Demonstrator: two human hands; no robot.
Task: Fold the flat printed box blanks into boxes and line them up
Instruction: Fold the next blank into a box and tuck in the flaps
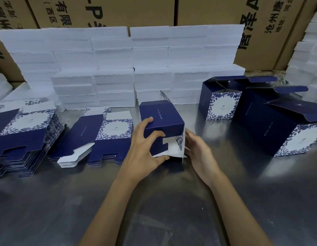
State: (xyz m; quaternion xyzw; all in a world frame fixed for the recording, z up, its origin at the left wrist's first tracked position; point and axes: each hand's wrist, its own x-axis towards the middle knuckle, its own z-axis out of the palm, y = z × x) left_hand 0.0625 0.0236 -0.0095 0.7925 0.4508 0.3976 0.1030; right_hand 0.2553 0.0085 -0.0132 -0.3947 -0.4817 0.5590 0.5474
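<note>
Half-folded box at frame center on metal table. Left hand grips its near corner, thumb on bottom flap. Right hand pinches white flap. Blank stacks left; finished boxes right.

We see a navy half-folded box lying on its side with its white-lined bottom flaps open toward us, two stacks of flat blanks to its left, and three erected boxes standing open-topped at right
</note>
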